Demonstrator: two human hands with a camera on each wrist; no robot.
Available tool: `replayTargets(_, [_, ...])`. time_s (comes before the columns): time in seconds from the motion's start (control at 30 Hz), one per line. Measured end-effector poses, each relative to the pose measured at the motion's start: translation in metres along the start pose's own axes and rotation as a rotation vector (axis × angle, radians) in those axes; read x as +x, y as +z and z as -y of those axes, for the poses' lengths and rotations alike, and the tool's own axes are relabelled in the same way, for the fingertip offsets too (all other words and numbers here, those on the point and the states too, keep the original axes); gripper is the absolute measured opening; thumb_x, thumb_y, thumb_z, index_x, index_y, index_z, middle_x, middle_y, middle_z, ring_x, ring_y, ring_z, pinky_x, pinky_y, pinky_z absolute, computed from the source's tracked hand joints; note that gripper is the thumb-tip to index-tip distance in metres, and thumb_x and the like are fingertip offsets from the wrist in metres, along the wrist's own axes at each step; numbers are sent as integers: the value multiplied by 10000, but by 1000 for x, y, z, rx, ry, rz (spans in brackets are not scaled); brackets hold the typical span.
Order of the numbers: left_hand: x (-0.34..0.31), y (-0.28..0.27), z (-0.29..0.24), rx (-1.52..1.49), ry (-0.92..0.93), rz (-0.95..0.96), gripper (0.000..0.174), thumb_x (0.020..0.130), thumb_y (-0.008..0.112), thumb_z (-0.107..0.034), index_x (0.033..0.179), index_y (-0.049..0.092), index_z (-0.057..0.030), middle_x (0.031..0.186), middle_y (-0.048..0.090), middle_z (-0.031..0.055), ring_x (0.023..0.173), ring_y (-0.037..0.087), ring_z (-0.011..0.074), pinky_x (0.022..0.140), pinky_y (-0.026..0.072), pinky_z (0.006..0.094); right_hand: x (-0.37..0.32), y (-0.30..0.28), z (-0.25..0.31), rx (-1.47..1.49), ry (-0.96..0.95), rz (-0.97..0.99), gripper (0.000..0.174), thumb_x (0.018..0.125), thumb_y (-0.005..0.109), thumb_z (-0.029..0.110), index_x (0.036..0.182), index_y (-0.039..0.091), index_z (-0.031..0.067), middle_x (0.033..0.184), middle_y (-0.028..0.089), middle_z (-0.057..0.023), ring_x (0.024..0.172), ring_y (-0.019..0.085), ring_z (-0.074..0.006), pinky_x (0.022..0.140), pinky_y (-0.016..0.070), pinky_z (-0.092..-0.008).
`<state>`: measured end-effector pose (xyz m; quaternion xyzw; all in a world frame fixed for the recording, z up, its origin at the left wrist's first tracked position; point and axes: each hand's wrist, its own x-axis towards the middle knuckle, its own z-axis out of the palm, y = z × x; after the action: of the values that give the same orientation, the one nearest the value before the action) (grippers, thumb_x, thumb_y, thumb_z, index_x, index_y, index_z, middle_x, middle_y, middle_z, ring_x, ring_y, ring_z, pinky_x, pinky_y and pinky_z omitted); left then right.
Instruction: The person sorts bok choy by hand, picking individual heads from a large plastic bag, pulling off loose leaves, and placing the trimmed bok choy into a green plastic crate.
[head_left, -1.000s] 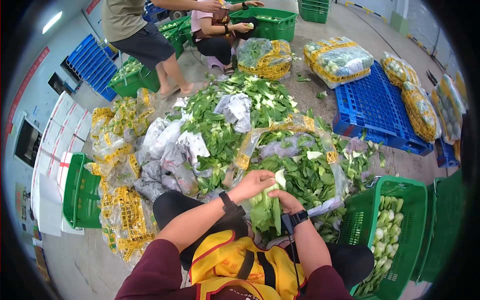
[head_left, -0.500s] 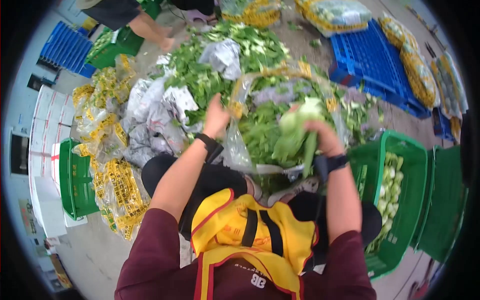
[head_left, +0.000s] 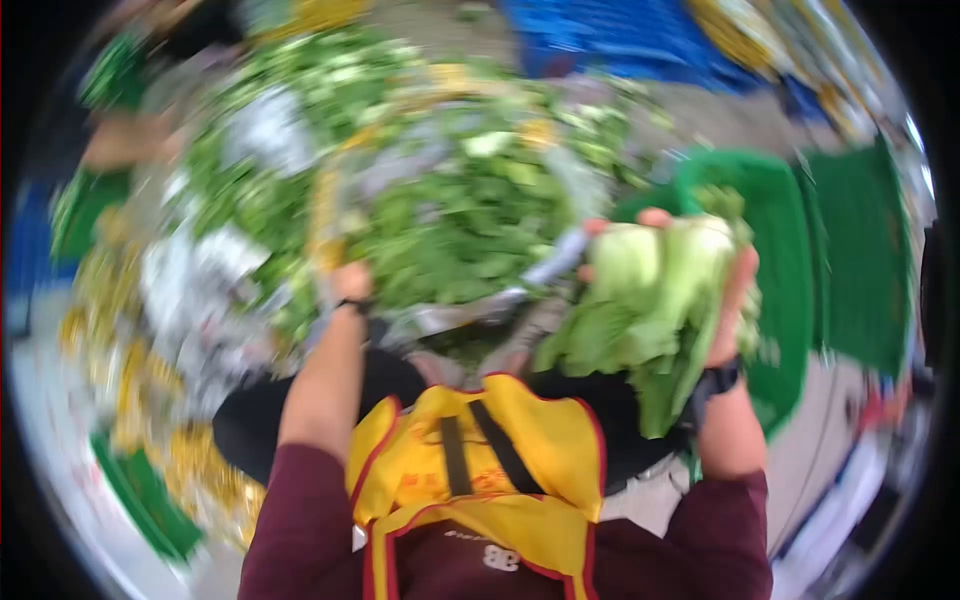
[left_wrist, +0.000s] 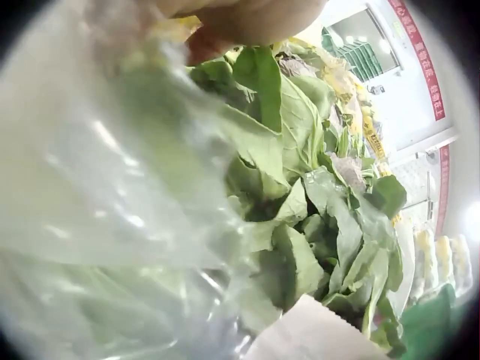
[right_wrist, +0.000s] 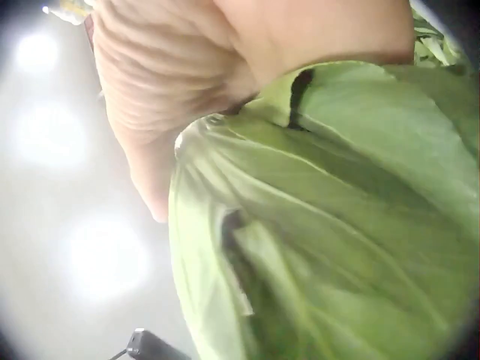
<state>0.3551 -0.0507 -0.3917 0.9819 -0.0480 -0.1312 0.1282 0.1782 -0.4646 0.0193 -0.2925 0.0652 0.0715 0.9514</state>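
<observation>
My right hand [head_left: 736,305] grips two heads of bok choy [head_left: 655,275], pale stem ends up and leaves hanging down, in front of the green crate at the right. In the right wrist view the bok choy leaves [right_wrist: 322,217] fill much of the picture below the palm [right_wrist: 225,52]. My left hand [head_left: 352,283] holds the near left rim of a clear plastic bag [head_left: 328,215] with yellow print. The bag is full of loose green leaves [head_left: 470,230]. In the left wrist view the clear plastic [left_wrist: 112,202] hangs below the fingers [left_wrist: 262,21], beside the leaves.
A green crate [head_left: 790,230] with bok choy stands at my right, another green crate [head_left: 860,250] beyond it. More leaves and crumpled grey-white bags [head_left: 200,270] lie at the left. A blue pallet [head_left: 620,40] is at the back. Another person's arm [head_left: 125,140] shows far left.
My right hand has carried the bok choy right, from over the bag to the crate. My left hand has gone from open beside the bag to holding its rim. The head view has swung right.
</observation>
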Motion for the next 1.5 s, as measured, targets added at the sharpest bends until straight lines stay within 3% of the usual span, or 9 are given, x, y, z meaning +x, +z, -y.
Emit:
replayTargets(0.1, [-3,7,-15,-1492,-631,133,336,965,431,-255,1119,652,-55,998,698,120,819,657,274,701,521,445,-49,-8,30,39,-231,5,905,766,558,795,1294,513,61,1435,366,-345,1130,570,-437,940,495,-531])
replayTargets(0.27, [4,17,28,-1368,-783,158,397,974,482,-309,1278,574,-71,1202,647,107,1055,622,301,898,513,460,-202,-42,152,-825,-611,-528,746,739,669,573,1268,531,65,1428,395,-279,1223,520,-363,977,493,-482])
replayTargets(0.4, [40,32,86,-1346,-730,155,397,964,526,-324,1266,588,-74,1200,647,100,1067,613,284,905,510,436,-297,-152,181,-1465,-282,-1105,459,784,727,187,1197,580,54,1239,576,-78,1135,537,-155,967,430,-293])
replayTargets(0.5, [63,31,112,-1304,-628,154,398,956,560,-335,1257,599,-76,1199,646,94,1076,606,271,910,508,418,-332,-256,150,-1800,-158,-1261,508,701,745,253,1147,613,47,1236,548,-164,1162,551,-329,1026,432,-383])
replayTargets(0.73, [42,-24,61,-1313,-811,291,466,941,580,-416,1269,590,-85,1223,632,105,1054,615,303,900,515,455,-334,-293,70,-2028,319,-1068,558,693,743,341,1180,611,103,1340,482,-206,1185,524,-431,1010,443,-481])
replayTargets(0.9, [48,-19,35,-1299,-824,163,499,934,586,-435,1286,578,-82,1239,627,112,1072,613,312,915,510,461,-351,-363,-7,-1888,285,-988,782,952,500,504,1484,258,-16,1557,200,-261,1433,210,-448,1181,220,-476])
replayTargets(1.2, [45,-27,35,-1349,-732,98,524,931,588,-442,1301,567,-72,1258,622,119,1094,609,320,928,504,464,-343,-373,3,-1764,401,-1070,715,1014,369,490,1526,204,19,1587,155,-238,1472,153,-397,1203,149,-453])
replayTargets(1.37, [2,-74,-43,-1454,-533,195,455,936,586,-384,1239,595,-46,1178,664,134,1029,659,301,903,547,458,-305,-316,88,-1705,-369,-1302,532,1028,445,295,1455,380,-14,1517,362,-202,1419,312,-311,1183,211,-395])
replayTargets(1.5, [-6,-78,-83,-299,-107,-579,451,875,721,-312,1173,594,3,1010,673,132,944,651,226,819,509,364,-176,-139,138,-1576,-679,-1019,482,1043,382,332,1357,519,-8,1391,520,-148,1302,467,-254,1127,311,-377])
